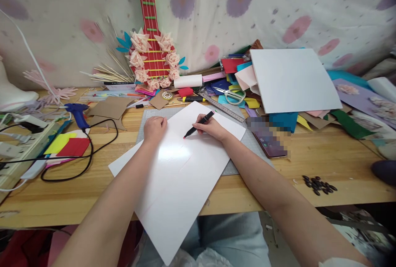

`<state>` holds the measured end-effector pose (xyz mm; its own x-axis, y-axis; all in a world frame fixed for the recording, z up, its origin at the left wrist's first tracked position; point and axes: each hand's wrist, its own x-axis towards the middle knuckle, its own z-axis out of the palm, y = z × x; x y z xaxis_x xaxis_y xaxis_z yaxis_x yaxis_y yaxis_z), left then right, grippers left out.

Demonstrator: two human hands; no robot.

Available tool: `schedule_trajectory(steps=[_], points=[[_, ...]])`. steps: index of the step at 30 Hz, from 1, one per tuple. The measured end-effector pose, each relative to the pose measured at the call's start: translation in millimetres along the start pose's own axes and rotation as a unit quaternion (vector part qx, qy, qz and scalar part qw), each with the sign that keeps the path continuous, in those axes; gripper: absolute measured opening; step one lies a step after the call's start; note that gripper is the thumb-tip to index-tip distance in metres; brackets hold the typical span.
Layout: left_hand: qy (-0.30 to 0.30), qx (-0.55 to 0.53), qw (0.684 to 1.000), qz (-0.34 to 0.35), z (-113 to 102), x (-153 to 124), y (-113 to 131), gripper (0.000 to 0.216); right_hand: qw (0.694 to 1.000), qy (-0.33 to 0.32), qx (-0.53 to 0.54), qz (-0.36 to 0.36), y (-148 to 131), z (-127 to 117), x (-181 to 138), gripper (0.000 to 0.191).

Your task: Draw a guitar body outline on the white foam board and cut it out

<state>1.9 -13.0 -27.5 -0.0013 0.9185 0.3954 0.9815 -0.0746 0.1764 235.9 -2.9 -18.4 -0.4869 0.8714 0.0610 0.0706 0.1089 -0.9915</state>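
l. hand curled near-fist at far l. edge of wht sheet; palm hidden, can't tell if holding anything. r. hand pinches blk marker, tip at sheet. sheet askew over mat, corner past table. faint pink lines hard to read.

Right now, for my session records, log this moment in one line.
left hand: curled at edge of glossy white sheet; right hand: holding black marker, tip at sheet; under sheet: grey cutting mat; at mat's edge: smartphone
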Motion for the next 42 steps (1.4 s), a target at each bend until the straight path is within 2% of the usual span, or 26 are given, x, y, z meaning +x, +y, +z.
schedule_trajectory(steps=[2,5,6,8,13,22,24,27,29,31,36,42], points=[[0.000,0.001,1.000,0.001,0,0,0,0.037,0.999,0.053,0.000,-0.006,3,1,4,0.031],[-0.002,0.004,1.000,0.001,1,0,0,0.037,0.985,0.172,0.004,-0.020,6,1,9,0.031],[-0.003,0.005,1.000,0.000,1,0,0,0.037,0.981,0.191,0.007,-0.022,6,0,10,0.031],[-0.004,0.005,1.000,-0.001,1,0,-1,0.037,0.985,0.170,0.016,-0.017,6,-2,9,0.031],[0.000,0.003,1.000,-0.004,0,0,-1,0.038,0.999,0.023,0.027,-0.008,0,-5,0,0.030],[-0.002,0.008,1.000,-0.003,-1,0,1,0.037,1.000,-0.001,0.002,0.015,-4,-1,-2,0.030],[-0.003,0.009,1.000,-0.002,-1,0,1,0.037,0.999,0.044,-0.004,0.008,0,0,2,0.030],[0.001,0.008,1.000,0.003,-1,0,0,0.038,0.985,0.172,0.004,0.003,7,0,9,0.031],[0.002,0.009,1.000,0.005,-1,0,0,0.038,0.977,0.211,0.020,-0.001,9,-2,11,0.032],[0.003,0.011,1.000,0.004,-1,0,0,0.038,0.983,0.182,0.031,-0.010,8,-4,10,0.031],[0.005,0.011,1.000,0.001,-1,0,0,0.037,0.999,0.037,0.023,-0.006,1,-5,1,0.029],[-0.001,0.009,1.000,-0.002,-1,0,0,0.036,1.000,0.000,0.001,-0.002,-2,-2,-2,0.029]])
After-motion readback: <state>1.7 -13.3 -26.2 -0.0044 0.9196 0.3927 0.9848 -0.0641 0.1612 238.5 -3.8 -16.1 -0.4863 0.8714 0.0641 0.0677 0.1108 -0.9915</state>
